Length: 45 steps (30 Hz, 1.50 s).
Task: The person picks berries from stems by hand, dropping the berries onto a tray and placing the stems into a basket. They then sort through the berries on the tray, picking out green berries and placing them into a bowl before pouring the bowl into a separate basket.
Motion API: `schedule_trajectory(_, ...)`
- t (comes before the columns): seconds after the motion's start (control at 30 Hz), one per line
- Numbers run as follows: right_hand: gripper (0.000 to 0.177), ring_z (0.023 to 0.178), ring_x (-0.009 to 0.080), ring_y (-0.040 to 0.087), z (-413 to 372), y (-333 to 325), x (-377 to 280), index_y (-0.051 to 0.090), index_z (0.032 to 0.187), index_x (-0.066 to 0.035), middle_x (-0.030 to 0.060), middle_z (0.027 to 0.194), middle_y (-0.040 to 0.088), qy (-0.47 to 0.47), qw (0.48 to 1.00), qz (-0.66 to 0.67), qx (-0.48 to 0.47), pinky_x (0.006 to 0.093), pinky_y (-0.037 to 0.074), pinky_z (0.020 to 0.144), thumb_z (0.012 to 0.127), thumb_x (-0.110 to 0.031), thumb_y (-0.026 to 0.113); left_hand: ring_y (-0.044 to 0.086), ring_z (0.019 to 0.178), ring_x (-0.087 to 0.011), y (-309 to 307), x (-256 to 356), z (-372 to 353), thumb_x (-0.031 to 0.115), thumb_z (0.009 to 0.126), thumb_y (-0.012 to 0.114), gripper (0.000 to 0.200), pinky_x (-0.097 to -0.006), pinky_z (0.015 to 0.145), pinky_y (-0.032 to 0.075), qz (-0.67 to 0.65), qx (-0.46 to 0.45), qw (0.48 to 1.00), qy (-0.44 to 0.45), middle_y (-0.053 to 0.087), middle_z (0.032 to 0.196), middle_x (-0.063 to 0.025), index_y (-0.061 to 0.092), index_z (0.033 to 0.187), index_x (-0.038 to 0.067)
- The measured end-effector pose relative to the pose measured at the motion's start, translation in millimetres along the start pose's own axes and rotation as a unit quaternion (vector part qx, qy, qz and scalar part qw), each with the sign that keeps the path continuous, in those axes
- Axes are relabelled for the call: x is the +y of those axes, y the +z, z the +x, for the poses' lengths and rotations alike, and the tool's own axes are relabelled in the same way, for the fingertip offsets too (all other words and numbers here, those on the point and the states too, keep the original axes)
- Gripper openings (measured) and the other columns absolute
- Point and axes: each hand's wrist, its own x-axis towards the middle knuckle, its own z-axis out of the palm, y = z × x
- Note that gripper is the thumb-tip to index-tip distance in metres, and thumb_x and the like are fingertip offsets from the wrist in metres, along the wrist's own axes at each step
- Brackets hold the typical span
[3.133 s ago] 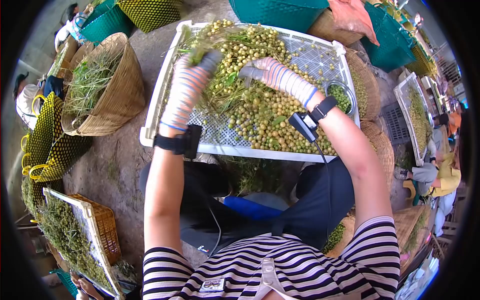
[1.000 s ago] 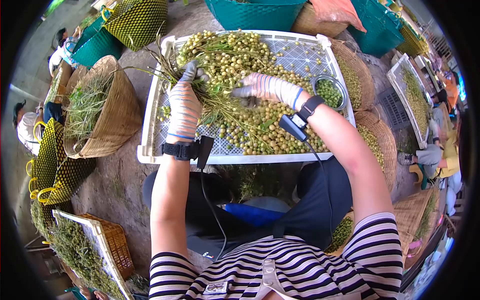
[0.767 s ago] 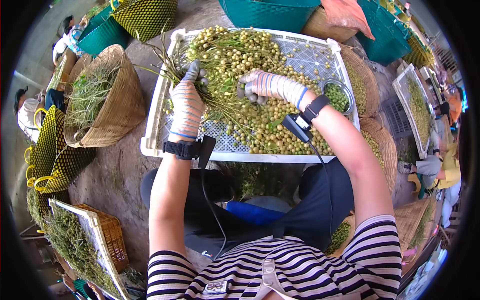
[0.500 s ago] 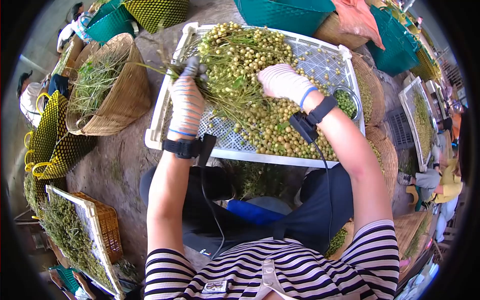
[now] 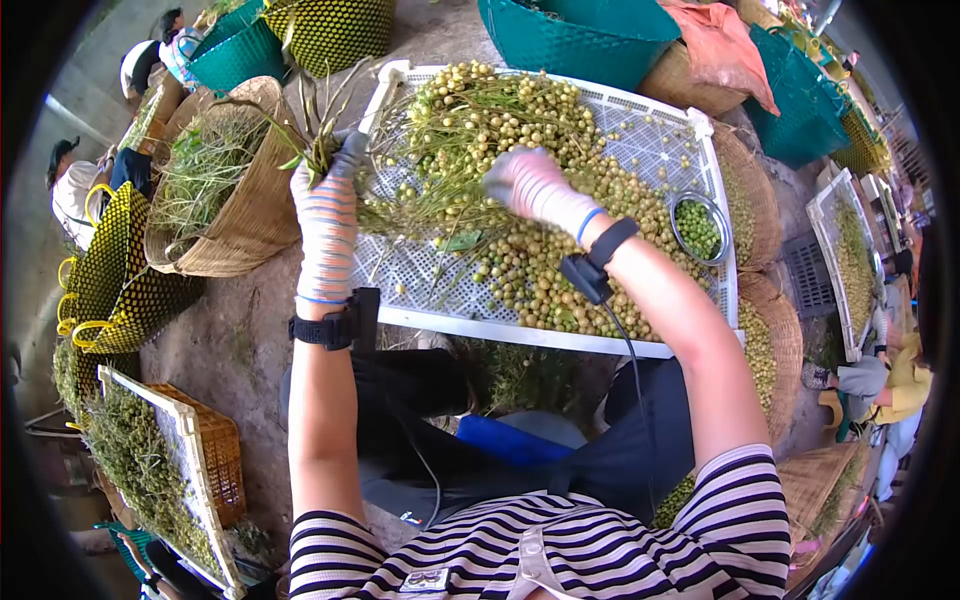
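My left hand (image 5: 328, 210), in a striped glove with grey fingertips, is closed around a bunch of stems (image 5: 318, 140) at the left edge of the white tray. The stem ends stick up past my fingers, and thin stalks trail below toward the tray. Over the middle of the tray is my right hand (image 5: 535, 190), also gloved, its fingers curled in; what they hold is hidden. Round yellow-green fruits (image 5: 570, 270) are heaped under and around it, mixed with thin green stalks (image 5: 430, 205). A metal bowl (image 5: 728, 222) of greener fruits (image 5: 698, 228) stands on the tray's right side.
The white perforated tray (image 5: 540, 337) lies across in front of my knees. To the left stands a wicker basket (image 5: 245, 215) of stalks, with yellow-black baskets (image 5: 110, 270) beyond. Teal baskets (image 5: 580, 35) line the far side. Another loaded tray (image 5: 150, 460) is at lower left. People sit around.
My left hand has moved left with the stems, off the heap to the tray's edge. My right hand has shifted slightly left and its fingers have curled further in.
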Motion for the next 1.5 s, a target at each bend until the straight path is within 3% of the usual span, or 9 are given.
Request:
schedule_trajectory(0.3,0.044,0.098,0.0218,0.059,-13,-95,49,0.063,0.104,-0.001,0.0153,0.105,0.063,0.064,0.869,0.462,0.166,0.0319,0.045,0.087,0.075,-0.032,0.072,0.049,0.06,-0.0046,40,14,-4,0.009,0.078,0.066,0.019,-0.0194,0.053,0.037,0.055,-0.115,0.985,-0.119,0.06,0.075,0.0035,0.065,0.096,0.004)
schedule_trajectory(0.5,0.04,0.096,0.0219,0.061,-22,-85,35,0.064,0.103,-0.004,0.0154,0.104,0.063,-0.034,0.986,0.124,0.103,0.0319,0.046,0.085,0.075,-0.033,0.068,0.059,0.077,-0.0125,102,13,-24,0.003,0.075,0.068,0.025,-0.025,0.072,0.047,-0.085,-0.234,0.962,-0.11,0.066,0.091,-0.0053,0.063,0.099,0.0)
schedule_trajectory(0.63,0.022,0.087,0.0244,0.062,-17,-40,33,0.064,0.093,-0.005,0.016,0.094,0.064,-0.02,0.953,0.294,0.078,0.0343,0.047,0.08,0.073,-0.013,0.064,0.062,0.078,-0.0187,130,-42,-18,0.003,0.079,0.06,0.019,-0.0282,0.074,0.049,-0.358,-0.217,0.873,-0.25,0.066,0.092,-0.0087,0.062,0.097,-0.004)
schedule_trajectory(0.7,0.029,0.089,0.0204,0.06,-11,-20,48,0.062,0.099,-0.006,0.0141,0.1,0.064,-0.105,0.966,0.205,0.12,0.0335,0.047,0.081,0.071,-0.01,0.066,0.061,0.08,-0.0212,130,-32,-26,0.005,0.083,0.055,0.018,-0.0299,0.077,0.049,-0.096,-0.205,0.969,-0.105,0.065,0.091,-0.0097,0.062,0.097,-0.005)
schedule_trajectory(0.77,0.033,0.091,0.0264,0.059,-17,-22,34,0.059,0.104,-0.006,0.0149,0.102,0.062,-0.085,0.94,0.318,0.091,0.0334,0.046,0.083,0.074,-0.016,0.062,0.061,0.077,-0.0162,127,-28,-20,0.004,0.082,0.059,0.016,-0.0275,0.074,0.048,-0.464,-0.21,0.777,-0.37,0.066,0.089,-0.0061,0.063,0.095,-0.003)
schedule_trajectory(0.87,0.034,0.087,0.0297,0.059,-18,-17,29,0.057,0.107,-0.005,0.0182,0.099,0.062,-0.031,0.967,0.249,0.05,0.0347,0.046,0.081,0.077,-0.02,0.058,0.05,0.11,-0.0287,117,-42,-24,0.03,0.089,0.041,0.053,-0.033,0.102,0.035,-0.172,-0.286,0.931,-0.148,0.052,0.117,-0.0226,0.042,0.121,-0.012)
schedule_trajectory(1.17,0.033,0.089,0.0333,0.058,-29,-20,33,0.06,0.104,-0.007,0.0177,0.098,0.061,0.022,0.989,0.143,0.02,0.0398,0.046,0.078,0.088,-0.034,0.05,0.041,0.121,-0.0303,113,-47,-25,0.04,0.089,0.04,0.064,-0.036,0.107,0.025,-0.408,-0.137,0.852,-0.3,0.041,0.13,-0.0237,0.035,0.128,-0.011)
schedule_trajectory(1.2,0.034,0.091,0.0329,0.058,-30,-13,39,0.059,0.104,-0.005,0.0168,0.098,0.061,-0.029,0.981,0.172,0.083,0.0388,0.045,0.08,0.088,-0.034,0.051,0.062,0.082,-0.0186,115,-38,-25,-0.003,0.084,0.051,0.018,-0.0277,0.077,0.051,-0.287,-0.158,0.936,-0.13,0.064,0.094,-0.0102,0.06,0.099,-0.004)
schedule_trajectory(1.5,0.032,0.088,0.036,0.058,-46,-38,47,0.059,0.102,-0.006,0.0175,0.093,0.062,0.052,0.997,0.015,0.051,0.0426,0.046,0.076,0.086,-0.033,0.051,0.063,0.082,-0.0234,99,-8,-5,0.015,0.089,0.04,0.032,-0.0294,0.076,0.052,-0.259,-0.172,0.945,-0.101,0.064,0.096,-0.0173,0.057,0.101,-0.01)
